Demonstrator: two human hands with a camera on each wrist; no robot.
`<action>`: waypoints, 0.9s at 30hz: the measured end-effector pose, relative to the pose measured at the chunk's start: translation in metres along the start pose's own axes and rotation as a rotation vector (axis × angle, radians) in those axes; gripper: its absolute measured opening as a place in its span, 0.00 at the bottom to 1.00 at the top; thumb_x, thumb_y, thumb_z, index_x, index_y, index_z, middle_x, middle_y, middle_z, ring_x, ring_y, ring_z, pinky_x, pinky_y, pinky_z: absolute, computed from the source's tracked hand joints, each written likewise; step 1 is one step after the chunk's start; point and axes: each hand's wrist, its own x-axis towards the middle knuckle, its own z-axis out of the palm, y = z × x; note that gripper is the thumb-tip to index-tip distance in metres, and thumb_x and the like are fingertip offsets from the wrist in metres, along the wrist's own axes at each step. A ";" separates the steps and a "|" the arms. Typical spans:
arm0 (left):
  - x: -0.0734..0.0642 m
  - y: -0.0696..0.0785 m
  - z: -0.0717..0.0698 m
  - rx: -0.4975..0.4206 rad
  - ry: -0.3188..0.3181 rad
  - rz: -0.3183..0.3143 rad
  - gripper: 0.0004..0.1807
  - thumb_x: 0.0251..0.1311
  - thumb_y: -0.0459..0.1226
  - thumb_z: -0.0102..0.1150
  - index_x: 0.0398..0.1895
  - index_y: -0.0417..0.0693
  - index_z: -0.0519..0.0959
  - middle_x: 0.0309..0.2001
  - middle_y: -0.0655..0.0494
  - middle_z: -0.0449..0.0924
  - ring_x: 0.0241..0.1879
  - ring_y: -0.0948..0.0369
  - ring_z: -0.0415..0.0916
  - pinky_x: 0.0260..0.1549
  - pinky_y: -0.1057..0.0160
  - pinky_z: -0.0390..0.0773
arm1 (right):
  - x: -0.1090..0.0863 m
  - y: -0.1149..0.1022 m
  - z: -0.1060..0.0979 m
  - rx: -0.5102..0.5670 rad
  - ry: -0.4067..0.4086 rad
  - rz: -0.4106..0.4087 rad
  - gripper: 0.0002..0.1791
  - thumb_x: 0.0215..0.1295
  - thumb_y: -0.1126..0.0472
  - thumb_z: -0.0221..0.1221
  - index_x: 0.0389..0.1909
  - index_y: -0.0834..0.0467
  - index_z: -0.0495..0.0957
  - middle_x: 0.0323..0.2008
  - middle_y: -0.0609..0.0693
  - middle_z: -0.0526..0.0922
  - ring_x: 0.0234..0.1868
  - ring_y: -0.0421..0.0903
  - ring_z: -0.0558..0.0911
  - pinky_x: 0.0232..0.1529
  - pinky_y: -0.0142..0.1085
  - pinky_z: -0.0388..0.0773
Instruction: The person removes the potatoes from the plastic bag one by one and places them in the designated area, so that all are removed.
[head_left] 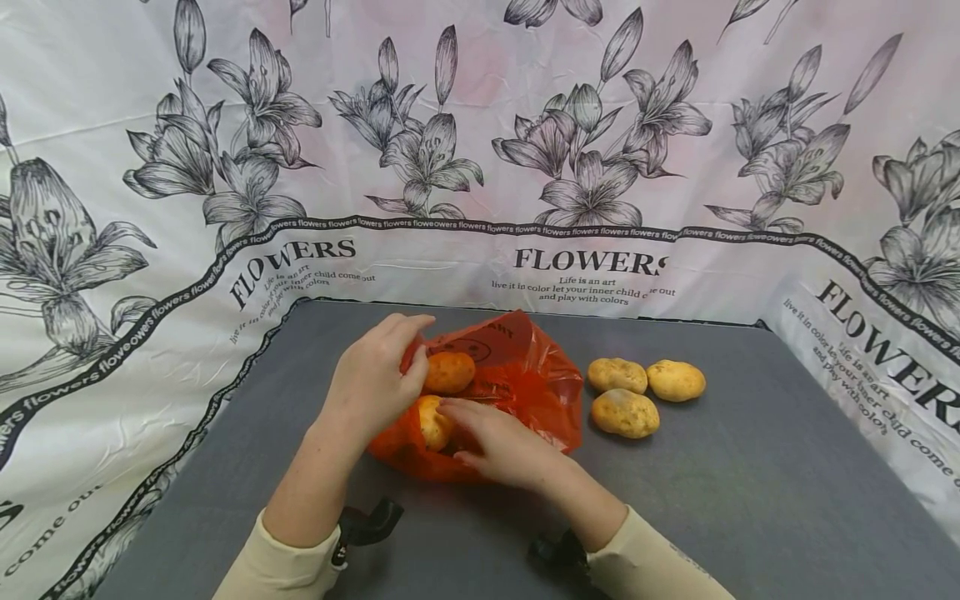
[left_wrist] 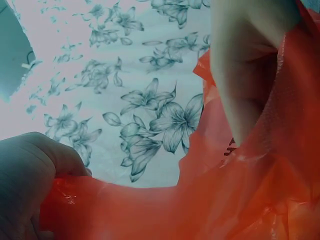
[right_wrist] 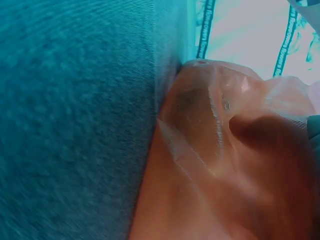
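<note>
A red plastic bag (head_left: pixel 551 379) lies on the grey table with its mouth spread toward me. One potato (head_left: pixel 450 372) shows inside it, and a second potato (head_left: pixel 433 423) is nearer its front edge. At the bag's left rim my left hand (head_left: pixel 371 375) pinches the plastic; the left wrist view shows thumb and fingers on that edge. My right hand (head_left: pixel 506 442) reaches into the mouth, its fingers extended beside the nearer potato and the thumb apart. Whether the fingertips touch that potato I cannot tell. The right wrist view shows mostly bag film (right_wrist: pixel 240 165) close up.
Right of the bag, three potatoes lie close together: a back-left potato (head_left: pixel 617 376), a right-hand potato (head_left: pixel 676 381) and a front potato (head_left: pixel 626 413). A white flower-print cloth (head_left: pixel 442 275) hangs behind and beside the grey table (head_left: pixel 750 500).
</note>
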 end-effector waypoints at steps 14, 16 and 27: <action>0.000 0.000 0.000 0.001 -0.002 0.002 0.18 0.63 0.30 0.61 0.57 0.41 0.82 0.38 0.52 0.80 0.30 0.58 0.73 0.29 0.58 0.77 | 0.000 0.003 0.007 -0.064 0.032 -0.001 0.33 0.66 0.65 0.65 0.73 0.56 0.70 0.64 0.54 0.69 0.58 0.49 0.77 0.60 0.43 0.76; -0.001 0.000 0.000 0.004 -0.004 0.002 0.18 0.63 0.30 0.61 0.57 0.41 0.82 0.38 0.52 0.80 0.30 0.58 0.73 0.28 0.58 0.77 | 0.000 0.004 0.007 -0.069 0.043 0.015 0.32 0.67 0.63 0.66 0.72 0.55 0.70 0.62 0.54 0.69 0.55 0.47 0.78 0.58 0.42 0.77; -0.001 -0.001 0.001 0.006 -0.008 0.000 0.18 0.63 0.31 0.61 0.57 0.42 0.82 0.38 0.54 0.79 0.30 0.60 0.71 0.28 0.60 0.75 | 0.000 0.001 0.004 -0.106 0.185 0.166 0.28 0.62 0.48 0.72 0.58 0.55 0.76 0.51 0.47 0.78 0.45 0.43 0.79 0.50 0.39 0.80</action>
